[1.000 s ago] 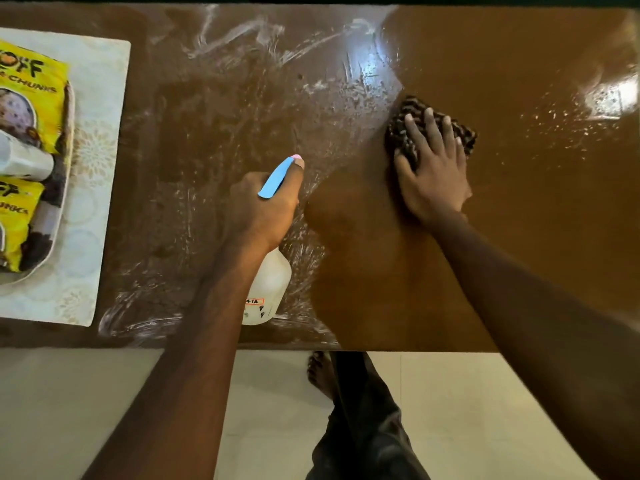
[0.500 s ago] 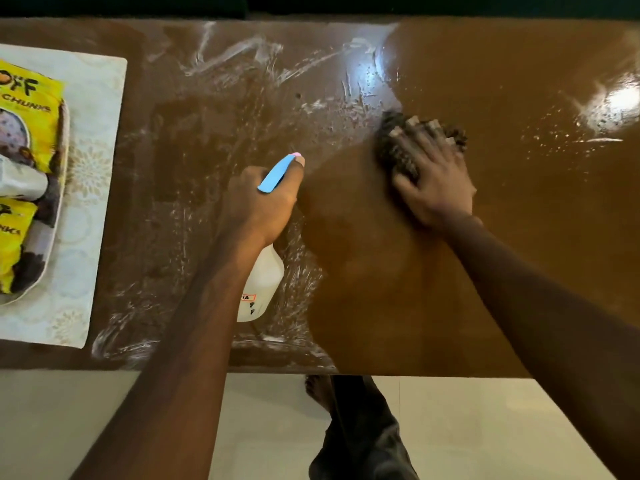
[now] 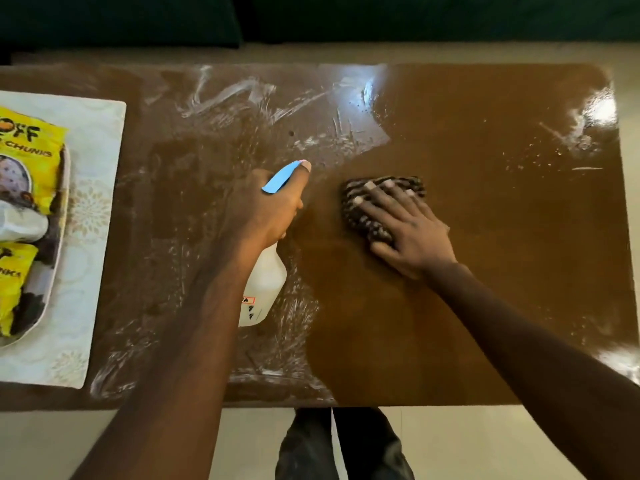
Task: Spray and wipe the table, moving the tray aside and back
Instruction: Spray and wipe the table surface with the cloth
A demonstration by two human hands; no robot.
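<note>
Tabletop (image 3: 502,271): brown and glossy; we take the spray bottle (image 3: 265,289) as our reference. The bottle is white, tilted over the tabletop's middle, with its base toward the near edge. Our left grip (image 3: 273,206) is closed round the bottle's neck, and the blue trigger (image 3: 278,180) shows above the knuckles. Just right of the bottle lies a dark patterned cloth (image 3: 360,216), bunched on the tabletop. Our right grip (image 3: 412,233) presses on it with the fingers (image 3: 388,199) straight and spread, not curled round it. White smeared streaks (image 3: 242,95) cover the surface around, left of and beyond the bottle; right of the bottle the surface looks mostly clean, with scattered specks at the far right corner. Well left of the bottle, the tray (image 3: 60,237) sits on a pale placemat (image 3: 93,237) and holds yellow packets (image 3: 31,161); the frame edge cuts it off.
</note>
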